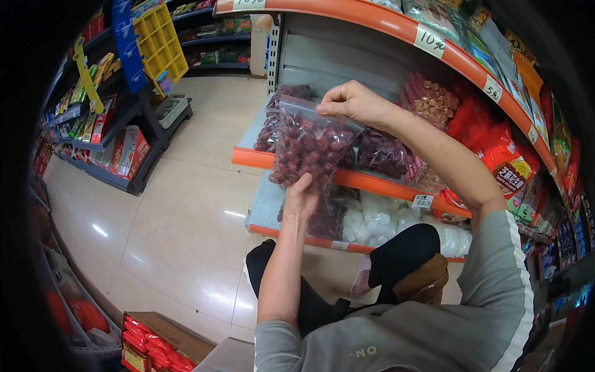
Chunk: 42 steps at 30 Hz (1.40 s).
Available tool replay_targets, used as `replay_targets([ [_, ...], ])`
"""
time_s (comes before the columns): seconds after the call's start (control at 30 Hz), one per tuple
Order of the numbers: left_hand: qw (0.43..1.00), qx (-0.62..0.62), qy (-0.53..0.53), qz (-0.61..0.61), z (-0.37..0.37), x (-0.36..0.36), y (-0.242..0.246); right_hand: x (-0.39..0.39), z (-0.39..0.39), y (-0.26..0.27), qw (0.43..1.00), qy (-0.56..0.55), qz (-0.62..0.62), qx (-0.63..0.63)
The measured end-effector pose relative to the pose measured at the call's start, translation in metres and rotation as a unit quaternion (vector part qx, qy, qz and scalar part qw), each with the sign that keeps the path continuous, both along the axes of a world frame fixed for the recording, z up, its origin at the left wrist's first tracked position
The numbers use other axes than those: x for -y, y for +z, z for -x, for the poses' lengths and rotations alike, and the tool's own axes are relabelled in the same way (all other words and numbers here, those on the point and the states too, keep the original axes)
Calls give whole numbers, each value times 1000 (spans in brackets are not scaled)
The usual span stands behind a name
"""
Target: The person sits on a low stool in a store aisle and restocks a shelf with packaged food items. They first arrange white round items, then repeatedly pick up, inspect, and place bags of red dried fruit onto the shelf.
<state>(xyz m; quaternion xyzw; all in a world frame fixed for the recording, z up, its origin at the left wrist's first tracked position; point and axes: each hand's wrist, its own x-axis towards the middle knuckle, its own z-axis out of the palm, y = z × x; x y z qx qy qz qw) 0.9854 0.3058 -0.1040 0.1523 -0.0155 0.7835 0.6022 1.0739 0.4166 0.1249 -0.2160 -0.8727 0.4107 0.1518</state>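
A clear zip-lock bag of dried red dates [309, 146] is held up in front of the store shelf. Its lower part rests in my left hand [301, 199], with the thumb across the front. My right hand [346, 100] pinches the top edge near the zip strip, fingertips together. Behind it, more bagged red dates [267, 130] lie at the left end of the middle shelf. Another dark bag of dates [383, 151] sits to the right of the held one. I cannot tell whether the zip strip is sealed along its length.
An orange shelf edge [372, 183] runs just behind the bag. White packaged goods [376, 221] fill the lower shelf, close to my knees. Red food packets [504, 160] are on the right. A dark display rack [139, 158] stands left; a carton of red packets [155, 346] is behind me.
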Motion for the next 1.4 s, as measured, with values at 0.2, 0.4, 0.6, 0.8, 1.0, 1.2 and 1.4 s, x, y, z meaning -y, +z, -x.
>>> replay_targets([
  [0.2, 999, 36, -4, 22, 7, -1, -4, 6, -20, -5, 998, -45, 10, 30],
  [0.4, 1000, 5, 5, 16, 7, -6, -12, 2, -27, -18, 996, -80, -41, -4],
  [0.6, 1000, -6, 14, 14, 5, -3, -5, 4, -31, -20, 991, -99, -82, -35],
  [0.8, 1000, -22, 14, 16, 6, -3, -5, -4, -31, -30, 986, -93, -118, -71],
  [1.0, 1000, 20, -18, 4, 6, 0, 0, -13, -33, -34, 990, -61, -84, -96],
  [1.2, 1000, -3, -3, -6, 6, 0, 3, -7, -36, -42, 988, -76, 79, -104],
  [1.4, 1000, 4, 23, -2, 5, 2, 8, 18, -42, -66, 936, -77, 316, -133],
])
